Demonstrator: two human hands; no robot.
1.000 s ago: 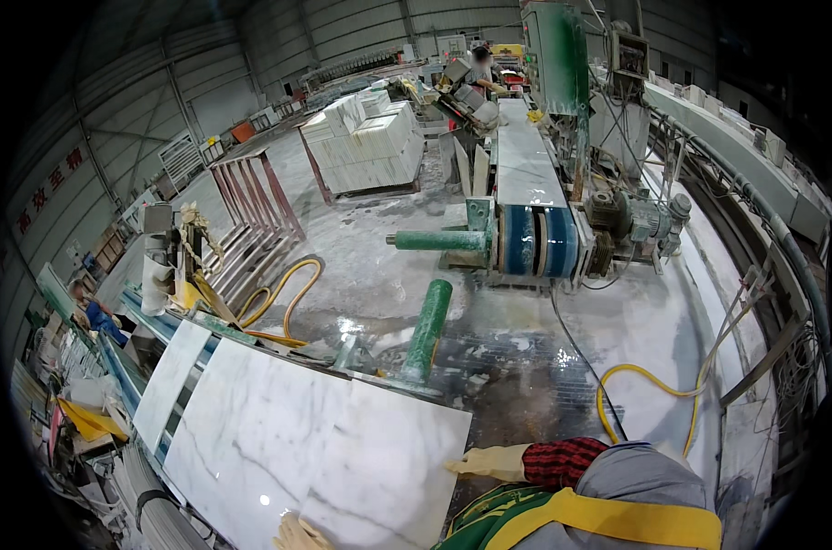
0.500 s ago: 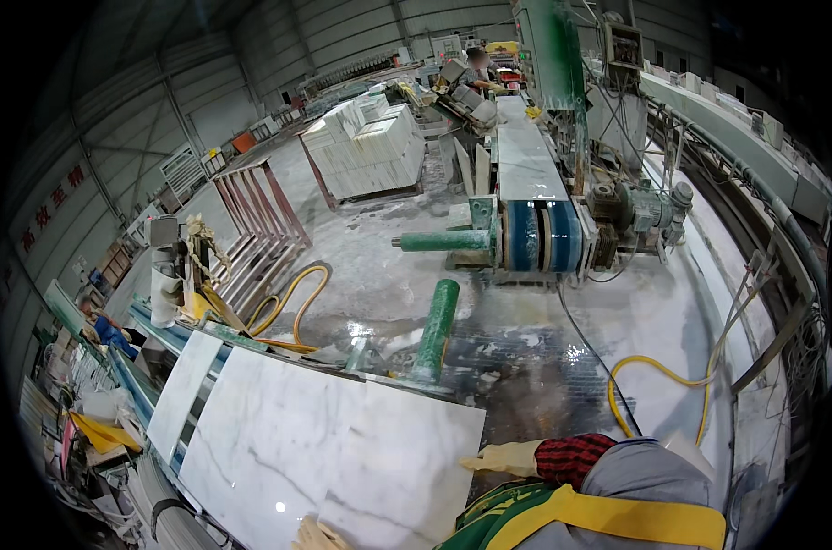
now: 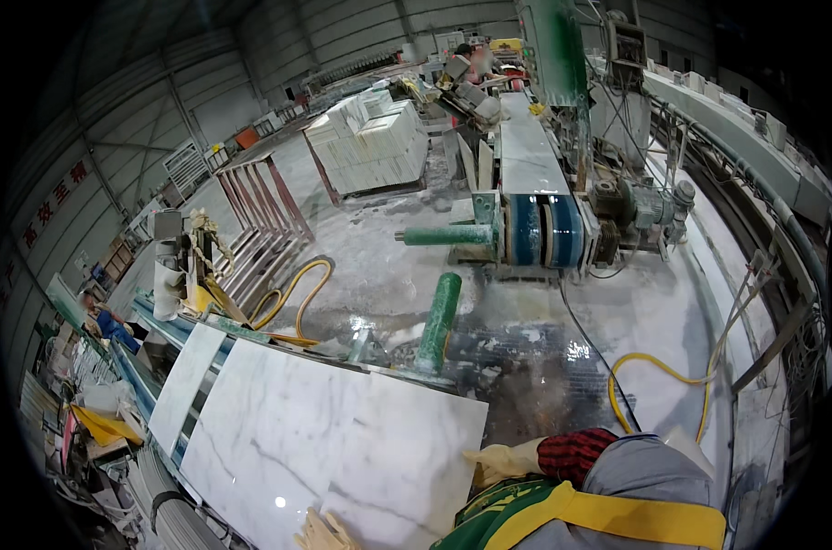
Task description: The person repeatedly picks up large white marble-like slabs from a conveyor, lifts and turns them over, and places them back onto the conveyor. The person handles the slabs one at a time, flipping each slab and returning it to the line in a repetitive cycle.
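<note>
A large white marble slab [image 3: 279, 422] with grey veins lies flat on the blue-framed conveyor in front of me. A faint line runs across it; whether it is one piece or two abutting pieces I cannot tell. Over its right edge my right hand [image 3: 506, 462], in a cream glove, is closed, with some fingers hidden below. My left hand [image 3: 326, 533], gloved too, rests on the slab's near side with its fingers apart. Beyond the slab's left end lies a narrower pale stone strip [image 3: 185, 385].
A green roller [image 3: 440, 321] sticks up past the slab's far edge. Farther off, a blue belt conveyor [image 3: 542, 234] carries pale stone. Yellow hose [image 3: 654, 358] and black cable cross the wet floor. Stacked white blocks [image 3: 370, 151] and a rusty rack [image 3: 260, 197] stand left; two people work farther away.
The fingers of my left hand have spread and show more of themselves on the slab. My right hand stays at the right edge, its fingers bent lower. The view has shifted slightly.
</note>
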